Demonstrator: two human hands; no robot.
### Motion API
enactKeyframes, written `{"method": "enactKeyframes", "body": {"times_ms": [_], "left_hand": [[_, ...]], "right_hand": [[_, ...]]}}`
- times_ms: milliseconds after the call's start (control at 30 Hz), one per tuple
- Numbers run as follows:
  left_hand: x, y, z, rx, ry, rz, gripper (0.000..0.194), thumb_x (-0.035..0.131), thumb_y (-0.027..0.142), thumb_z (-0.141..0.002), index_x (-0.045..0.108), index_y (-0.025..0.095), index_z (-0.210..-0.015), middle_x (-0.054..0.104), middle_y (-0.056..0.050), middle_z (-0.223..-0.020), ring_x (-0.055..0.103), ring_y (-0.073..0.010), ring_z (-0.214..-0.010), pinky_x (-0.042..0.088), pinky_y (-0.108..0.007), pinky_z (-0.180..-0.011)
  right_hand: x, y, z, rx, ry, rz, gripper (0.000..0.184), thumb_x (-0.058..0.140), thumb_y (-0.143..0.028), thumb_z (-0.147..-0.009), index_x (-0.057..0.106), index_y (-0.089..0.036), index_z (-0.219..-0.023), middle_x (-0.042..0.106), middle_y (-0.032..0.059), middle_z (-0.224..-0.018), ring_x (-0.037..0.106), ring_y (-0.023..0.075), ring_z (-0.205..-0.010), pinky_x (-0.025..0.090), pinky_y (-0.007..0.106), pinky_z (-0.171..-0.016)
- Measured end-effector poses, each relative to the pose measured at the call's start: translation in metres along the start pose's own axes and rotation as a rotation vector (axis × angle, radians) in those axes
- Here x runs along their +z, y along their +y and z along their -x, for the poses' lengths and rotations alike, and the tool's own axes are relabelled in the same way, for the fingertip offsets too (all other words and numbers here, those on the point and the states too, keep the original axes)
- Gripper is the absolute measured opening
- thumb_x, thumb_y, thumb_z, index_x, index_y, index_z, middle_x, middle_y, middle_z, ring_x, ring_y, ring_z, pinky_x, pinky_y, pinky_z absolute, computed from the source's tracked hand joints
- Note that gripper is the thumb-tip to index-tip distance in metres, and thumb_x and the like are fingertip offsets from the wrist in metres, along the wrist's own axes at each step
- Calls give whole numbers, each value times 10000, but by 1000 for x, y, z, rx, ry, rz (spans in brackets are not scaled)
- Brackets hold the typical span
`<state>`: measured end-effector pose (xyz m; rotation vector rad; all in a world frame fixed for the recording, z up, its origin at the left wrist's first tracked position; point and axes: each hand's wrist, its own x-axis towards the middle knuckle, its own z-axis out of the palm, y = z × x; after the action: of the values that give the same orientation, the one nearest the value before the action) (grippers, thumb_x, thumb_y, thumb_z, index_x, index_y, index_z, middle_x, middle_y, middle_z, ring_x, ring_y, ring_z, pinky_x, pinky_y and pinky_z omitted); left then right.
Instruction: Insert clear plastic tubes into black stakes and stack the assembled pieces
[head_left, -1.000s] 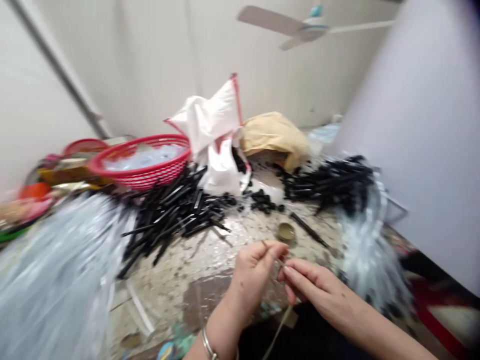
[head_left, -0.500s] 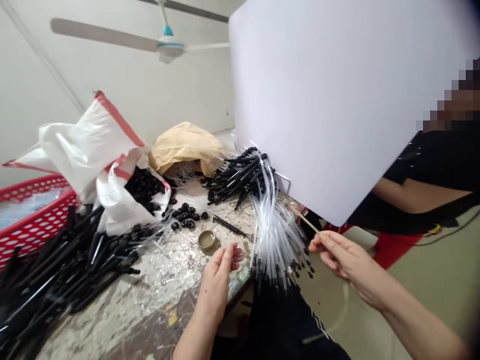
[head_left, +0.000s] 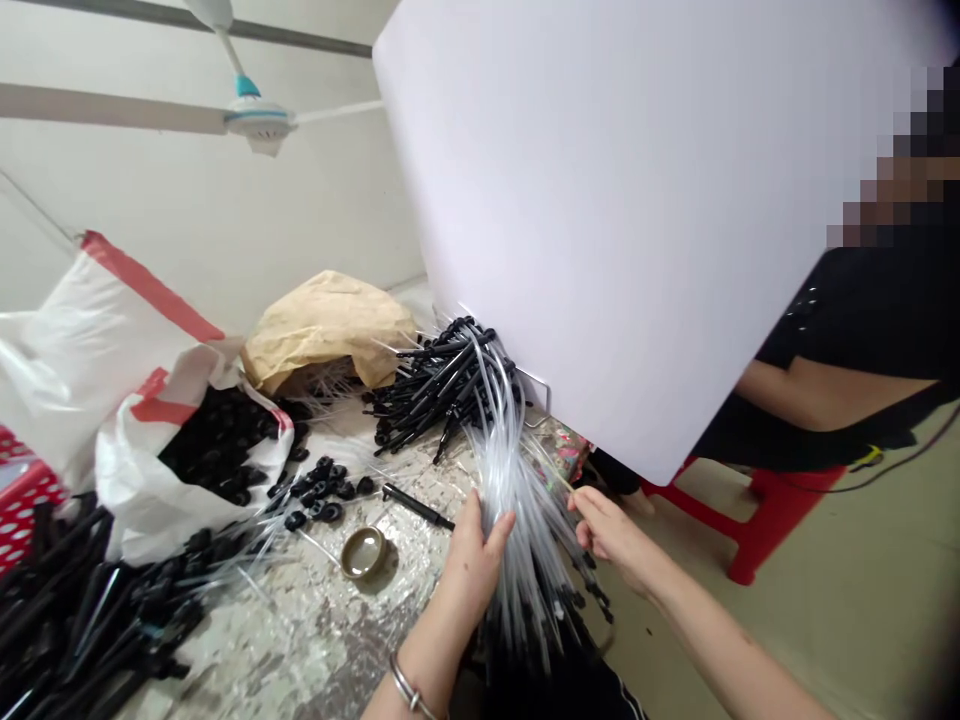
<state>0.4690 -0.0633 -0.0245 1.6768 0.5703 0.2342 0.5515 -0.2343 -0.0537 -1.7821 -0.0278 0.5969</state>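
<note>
A thick bundle of clear plastic tubes (head_left: pixel 506 470) hangs over the table edge, black tips at its lower ends. My left hand (head_left: pixel 472 560) is closed on its left side, the thumb in front and most other fingers hidden. On the bundle's right, my right hand (head_left: pixel 611 535) pinches a thin yellowish cord (head_left: pixel 555 472), which runs up toward the tubes; where its far end goes is hard to see. Black plastic stems (head_left: pixel 442 380) at the bundle's upper end lie heaped on the table.
The worn table (head_left: pixel 300 640) carries a small round dish (head_left: pixel 364 553), a black rod (head_left: pixel 416 507), black caps (head_left: pixel 322 490), and a white sack (head_left: pixel 142 490) of caps. More black stems (head_left: pixel 82 610) lie left. A large white board (head_left: pixel 600 220) rises ahead. A person sits right on a red stool (head_left: pixel 750 520).
My left hand has moved right onto the tube bundle. My right hand has come in closer to the bundle with the cord. The view has shifted toward the right.
</note>
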Motion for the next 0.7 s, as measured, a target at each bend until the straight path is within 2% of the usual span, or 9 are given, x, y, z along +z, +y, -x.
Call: {"method": "enactKeyframes", "body": {"times_ms": [100,200,300,367,500,600,700], "left_hand": [[6,1,-10,-29,-26,39,573,727,415,-603,565,141,-1079,563,-171,-1222,430,-327,-1207,281,-391,-1004],[9,4,-15,-69,-77,94,451,737,431,-582,623,153,-918,681,-105,-924,570,-307,-1000,406,-367,-864],[9,8,-17,-123,-141,132,431,712,493,-598,642,132,-821,678,-68,-712,631,-267,-775,459,-339,-712],[7,11,-18,-154,-175,154,463,685,541,-611,647,116,-790,659,-56,-631,637,-246,-669,464,-330,-642],[3,19,-18,-302,-266,370,485,670,554,-637,651,94,-792,658,-69,-600,645,-234,-615,474,-333,-626],[0,26,-17,-447,-408,603,494,612,542,-708,658,82,-879,689,-111,-676,664,-259,-685,487,-365,-691],[-2,29,-16,-553,-526,712,540,565,562,-731,654,90,-980,708,-127,-767,667,-293,-778,479,-406,-776]], "right_hand": [[5,-1,2,-10,-30,46,239,330,-421,-824,411,-226,-713,321,-103,-363,269,94,-368,203,205,-421],[11,-6,6,-53,-46,71,256,381,-411,-820,419,-219,-655,341,-87,-436,345,105,-452,275,217,-478],[17,-16,12,-143,-44,105,283,384,-408,-826,410,-210,-625,400,-58,-550,402,116,-559,317,226,-540],[19,-26,16,-192,-43,119,273,354,-398,-843,411,-216,-649,391,-54,-558,404,121,-565,319,228,-538],[24,-48,26,-267,-61,121,271,309,-396,-872,394,-223,-681,360,-54,-549,386,123,-548,310,225,-519],[29,-60,30,-371,-54,145,276,299,-382,-877,382,-219,-670,390,-38,-597,403,128,-602,333,234,-563],[34,-66,33,-416,-45,154,270,286,-373,-882,375,-219,-679,414,-27,-638,420,135,-643,349,245,-597]]}}
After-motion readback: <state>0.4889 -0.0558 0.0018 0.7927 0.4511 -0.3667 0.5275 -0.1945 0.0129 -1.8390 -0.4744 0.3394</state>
